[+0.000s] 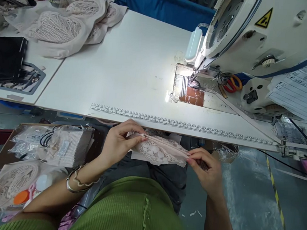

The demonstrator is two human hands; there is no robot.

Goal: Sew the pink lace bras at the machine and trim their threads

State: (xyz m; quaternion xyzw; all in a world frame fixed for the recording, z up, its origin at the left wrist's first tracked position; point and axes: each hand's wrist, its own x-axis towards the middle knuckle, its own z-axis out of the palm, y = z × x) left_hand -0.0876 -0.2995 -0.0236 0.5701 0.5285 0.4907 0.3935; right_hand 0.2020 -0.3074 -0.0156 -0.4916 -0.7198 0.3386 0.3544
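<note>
A pale pink lace fabric piece (pixel 158 150) stretches between my two hands, just below the front edge of the sewing table and above my lap. My left hand (pixel 121 140) pinches its left end between thumb and fingers. At the other end, my right hand (pixel 203 167) pinches the edge in the same way. A smooth band runs along the top of the piece, with open lace below it. Part of a white sheet shows under the fabric.
A sewing machine (pixel 253 41) stands at the right, its lamp lit over the needle plate (pixel 179 83). Orange-handled scissors (pixel 234 84) lie beside it. Pale mesh pieces (pixel 57 27) are heaped at the far left. A box (pixel 2 153) of bagged goods sits at lower left. A printed ruler (pixel 168 122) lines the table edge.
</note>
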